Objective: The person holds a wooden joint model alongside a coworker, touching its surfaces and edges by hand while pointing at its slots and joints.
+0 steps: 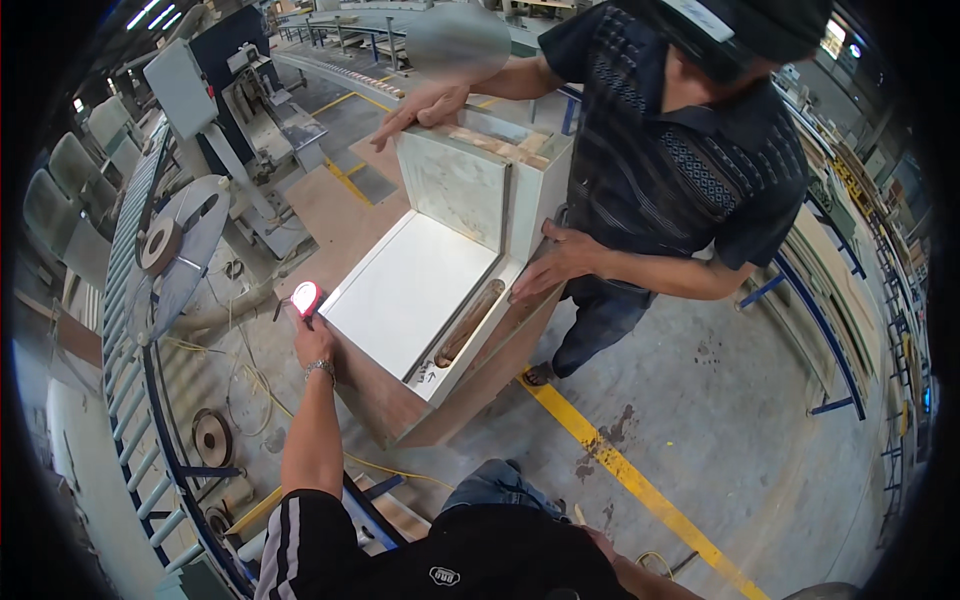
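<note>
My left hand (313, 338) is closed around a small round red thing (306, 297) with a bright glare on its face and a dark strap; it looks like a tape measure. This hand rests by the left edge of a white panel (410, 290) lying flat. Along that panel's right side runs a pale rail with a long slot (470, 325). A hollow, pale box-like piece (455, 185) with wood inside stands upright at the panel's far end. Low in the picture, my right forearm (650, 580) shows beside my body; its fingers are mostly hidden.
A co-worker (690, 170) stands across, one hand on top of the upright piece, the other at its base. Brown boards (425, 425) lie underneath. A roller conveyor (140, 430) curves along the left, near a round metal disc (180, 250). A yellow line (640, 475) crosses the floor.
</note>
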